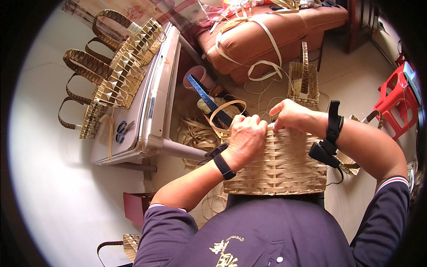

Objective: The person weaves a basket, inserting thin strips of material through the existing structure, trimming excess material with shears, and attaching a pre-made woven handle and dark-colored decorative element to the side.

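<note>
A woven basket (pixel 280 167) of flat tan strips sits on my lap, its near wall facing me. My left hand (pixel 249 138) is closed over the basket's upper rim, knuckles up, with its fingertips hidden. Beside it, a narrow tan strip (pixel 214 116) curves out in a loop toward the left. At the same rim, just to the right, is my right hand (pixel 296 116). Its index finger is bent forward and its thumb is low against the rim. The other fingers curl under, and whatever they pinch is hidden.
Several handled baskets (pixel 120 84) line the table (pixel 153 129) at left, near blue-handled scissors (pixel 123 130). Ahead are a pink bin (pixel 199 76), loose strips (pixel 195 135) on the floor, a brown sofa (pixel 267 40) and another handled basket (pixel 304 84). A red stool (pixel 393 104) stands at right.
</note>
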{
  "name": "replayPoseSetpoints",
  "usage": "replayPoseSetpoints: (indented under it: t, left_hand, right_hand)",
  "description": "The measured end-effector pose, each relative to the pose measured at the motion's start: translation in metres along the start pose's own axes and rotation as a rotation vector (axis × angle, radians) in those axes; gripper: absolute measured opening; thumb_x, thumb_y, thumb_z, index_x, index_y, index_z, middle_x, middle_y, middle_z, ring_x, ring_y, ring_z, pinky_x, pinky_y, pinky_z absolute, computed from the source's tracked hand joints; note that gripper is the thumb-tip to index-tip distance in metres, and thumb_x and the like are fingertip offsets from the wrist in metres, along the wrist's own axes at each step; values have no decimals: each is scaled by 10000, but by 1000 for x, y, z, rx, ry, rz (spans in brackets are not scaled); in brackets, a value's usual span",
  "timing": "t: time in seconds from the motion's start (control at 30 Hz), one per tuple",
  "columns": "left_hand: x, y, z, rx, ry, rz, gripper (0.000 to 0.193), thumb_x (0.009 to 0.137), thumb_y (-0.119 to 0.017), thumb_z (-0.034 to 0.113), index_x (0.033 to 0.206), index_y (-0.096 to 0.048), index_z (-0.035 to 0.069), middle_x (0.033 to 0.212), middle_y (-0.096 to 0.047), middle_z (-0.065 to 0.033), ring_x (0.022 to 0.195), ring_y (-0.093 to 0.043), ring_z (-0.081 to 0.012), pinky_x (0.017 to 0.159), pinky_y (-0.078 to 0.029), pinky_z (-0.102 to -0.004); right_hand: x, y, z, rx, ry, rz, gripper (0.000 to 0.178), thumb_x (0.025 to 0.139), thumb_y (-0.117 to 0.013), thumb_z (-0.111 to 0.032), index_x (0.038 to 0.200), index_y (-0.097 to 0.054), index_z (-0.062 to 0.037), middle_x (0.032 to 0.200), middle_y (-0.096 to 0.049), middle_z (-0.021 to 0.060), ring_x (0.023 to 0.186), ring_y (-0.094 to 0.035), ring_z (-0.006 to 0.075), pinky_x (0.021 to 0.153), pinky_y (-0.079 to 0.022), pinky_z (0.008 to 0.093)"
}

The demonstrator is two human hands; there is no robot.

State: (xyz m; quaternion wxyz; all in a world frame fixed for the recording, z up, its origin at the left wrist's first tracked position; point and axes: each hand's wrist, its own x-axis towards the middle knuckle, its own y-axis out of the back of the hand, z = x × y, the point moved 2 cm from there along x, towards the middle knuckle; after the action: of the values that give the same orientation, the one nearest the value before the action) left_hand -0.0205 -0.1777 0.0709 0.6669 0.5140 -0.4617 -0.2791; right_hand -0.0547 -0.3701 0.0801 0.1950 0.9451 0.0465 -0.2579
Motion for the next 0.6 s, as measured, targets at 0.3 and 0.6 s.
replayPoseSetpoints:
  t: [0.3, 0.6]
  left_hand:
    - [6, 5, -8, -209, 84, 46, 262, 838, -784, 147, 1050, -645, 81, 909, -659, -98, 889, -662, -323, 830, -520, -448]
    - [47, -11, -41, -802, 257, -603, 435, 910, -709, 45, 1331, -597, 42, 962, -743, -54, 844, -661, -122, 743, -524, -280]
  right_hand:
    - [12, -2, 17, 78, 64, 48, 619, 755, -838, -54, 1353, -681, -17, 1048, -726, 152, 956, -672, 227, 800, -551, 368]
    - [4, 2, 10, 39, 73, -5, 577, 736, -831, -83, 1291, -689, -6, 874, -681, 93, 741, -626, 165, 638, -496, 335]
